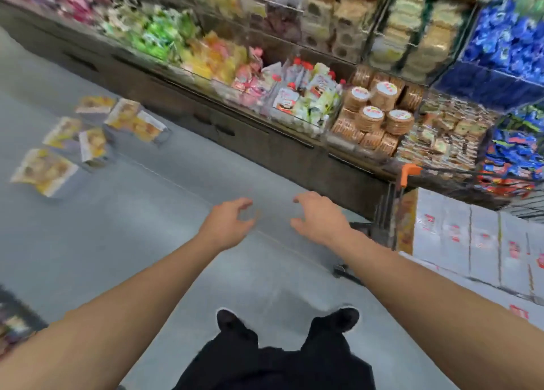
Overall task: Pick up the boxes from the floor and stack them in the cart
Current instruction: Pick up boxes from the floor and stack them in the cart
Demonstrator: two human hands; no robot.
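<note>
Several yellow-and-white boxes (88, 136) lie scattered on the grey floor at the upper left, some flat, some on edge. The cart (410, 173) with an orange corner stands at the right, and white boxes (471, 242) with red labels are stacked in it in rows. My left hand (228, 222) and my right hand (319, 216) hover side by side over the bare floor in the middle, fingers loosely curled, holding nothing. Both hands are well apart from the floor boxes and left of the cart.
A long shelf unit (265, 95) packed with snack bags, pouches and round biscuit packs runs diagonally along the far side. My black shoes (347, 319) and trousers show at the bottom. Another display edge (14, 325) sits at the lower left.
</note>
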